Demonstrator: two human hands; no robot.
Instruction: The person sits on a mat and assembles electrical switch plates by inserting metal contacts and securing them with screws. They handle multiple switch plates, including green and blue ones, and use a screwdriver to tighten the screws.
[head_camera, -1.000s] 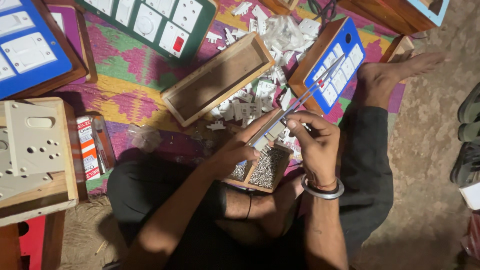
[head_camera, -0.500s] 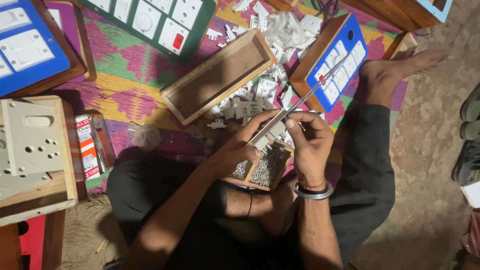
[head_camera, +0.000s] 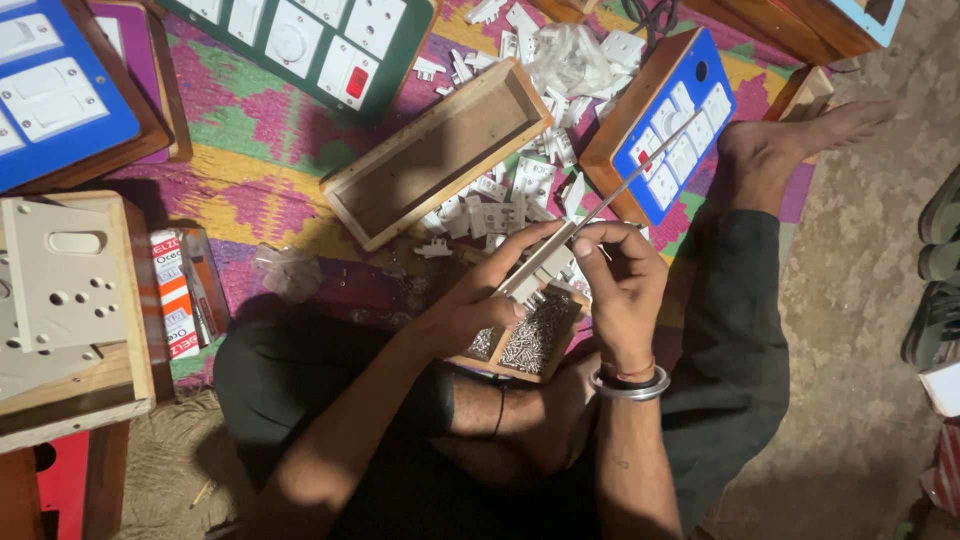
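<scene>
Two hands meet above a small wooden tray (head_camera: 560, 345) of tiny metal screws that sits on the person's lap, its near edge hidden under the wrists. The left hand (head_camera: 478, 300) is closed around a pale switch part (head_camera: 537, 270), thumb on top and fingers wrapped below, so most of the part is covered and its exact shape is hard to make out. The right hand (head_camera: 615, 290) pinches the handle end of a thin screwdriver (head_camera: 640, 175), whose shaft slants up and away over a blue-faced switchboard (head_camera: 668, 130) in a wooden frame; the handle itself is buried in the fingers. Just beyond the hands lies a scatter of white switch parts (head_camera: 505, 200) on a bright woven mat (head_camera: 250, 170), beside an open wooden box (head_camera: 440, 150). A green switchboard (head_camera: 310, 45) and another blue one are cut off by the top and left edges.
</scene>
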